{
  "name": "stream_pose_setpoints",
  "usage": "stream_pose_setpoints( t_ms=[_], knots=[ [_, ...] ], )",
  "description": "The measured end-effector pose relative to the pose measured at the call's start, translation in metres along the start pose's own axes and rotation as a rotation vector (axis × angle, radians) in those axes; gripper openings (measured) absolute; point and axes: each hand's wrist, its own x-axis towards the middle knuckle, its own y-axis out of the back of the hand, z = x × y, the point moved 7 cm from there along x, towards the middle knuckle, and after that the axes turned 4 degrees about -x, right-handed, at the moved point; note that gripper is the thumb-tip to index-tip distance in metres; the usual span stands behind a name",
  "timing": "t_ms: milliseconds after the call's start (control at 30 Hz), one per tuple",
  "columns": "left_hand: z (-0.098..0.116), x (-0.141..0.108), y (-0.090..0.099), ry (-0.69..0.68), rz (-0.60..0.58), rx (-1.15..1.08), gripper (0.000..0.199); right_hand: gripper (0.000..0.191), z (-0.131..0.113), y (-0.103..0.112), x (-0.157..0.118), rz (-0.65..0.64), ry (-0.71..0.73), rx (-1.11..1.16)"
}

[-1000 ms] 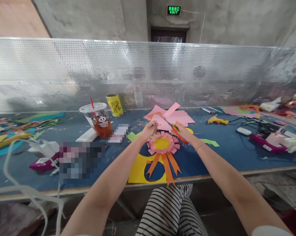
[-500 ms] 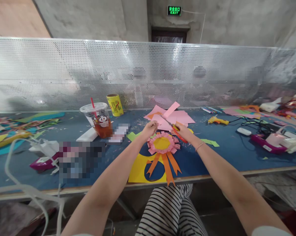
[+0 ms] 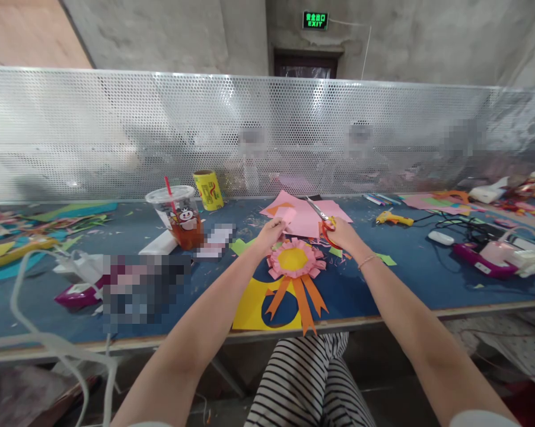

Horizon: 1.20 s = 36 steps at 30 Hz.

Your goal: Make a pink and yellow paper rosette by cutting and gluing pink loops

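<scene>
My left hand [image 3: 271, 233] pinches a small piece of pink paper [image 3: 287, 217] above the pink sheets [image 3: 336, 210]. In my right hand [image 3: 341, 233] are scissors [image 3: 319, 212] with orange-red handles, their blades pointing up and left, apart from the held piece. Whether the blades are parted is hard to make out. Just below my hands lies a paper rosette [image 3: 294, 259] with pink pleats, a yellow centre and orange ribbon tails [image 3: 301, 299]. Under its tails is a yellow sheet [image 3: 245, 311] with round cut-outs.
Left of my hands stand a drink cup [image 3: 185, 222] with a red straw and a yellow tape roll [image 3: 209, 191]. A yellow glue gun [image 3: 394, 218], cables and a purple power strip [image 3: 485, 261] lie to the right. A perforated metal screen [image 3: 161, 130] borders the table's back.
The scissors have moved right, away from the pink paper in my left hand, and their blades now point more steeply upward. The long pink strip no longer sticks out to the upper right.
</scene>
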Motion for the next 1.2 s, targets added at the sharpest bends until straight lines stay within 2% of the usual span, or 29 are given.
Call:
stream_pose_setpoints(
  t_ms=[133,233,333,433,533,600,667,800,933,1033,1200],
  knots=[
    [-0.005,0.001,0.001,0.068,0.038,-0.238,0.012,0.034,0.022,-0.001,0.002,0.017,-0.017,-0.215],
    [-0.004,0.0,0.001,0.08,0.052,-0.315,0.016,0.029,0.017,0.001,0.004,0.038,0.066,-0.193],
    [-0.004,-0.004,-0.005,0.106,0.036,-0.353,0.019,0.026,-0.018,0.007,-0.004,0.051,0.318,-0.002],
    [-0.008,-0.007,-0.018,0.151,-0.013,-0.382,0.019,0.037,-0.063,0.014,-0.025,0.026,0.58,0.204],
    [-0.014,-0.009,-0.029,0.132,-0.011,-0.388,0.016,0.035,-0.099,0.012,-0.047,-0.039,0.782,0.216],
    [-0.017,-0.009,-0.033,0.098,0.009,-0.393,0.014,0.024,-0.108,0.01,-0.051,-0.008,0.786,0.204],
    [-0.02,-0.009,-0.038,0.095,0.009,-0.399,0.015,0.017,-0.105,0.011,-0.048,0.051,0.729,0.214],
    [-0.023,-0.01,-0.044,0.114,-0.045,-0.413,0.016,0.017,-0.094,0.012,-0.043,0.097,0.679,0.216],
    [-0.02,-0.011,-0.049,0.078,-0.127,-0.422,0.007,0.019,-0.097,0.01,-0.047,0.074,0.739,0.151],
    [-0.02,-0.011,-0.046,0.08,-0.082,-0.413,0.007,0.018,-0.104,0.009,-0.053,0.076,0.795,0.143],
    [-0.016,-0.013,-0.044,0.136,-0.031,-0.438,0.02,0.021,-0.111,0.009,-0.061,0.083,0.872,0.151]
  ],
)
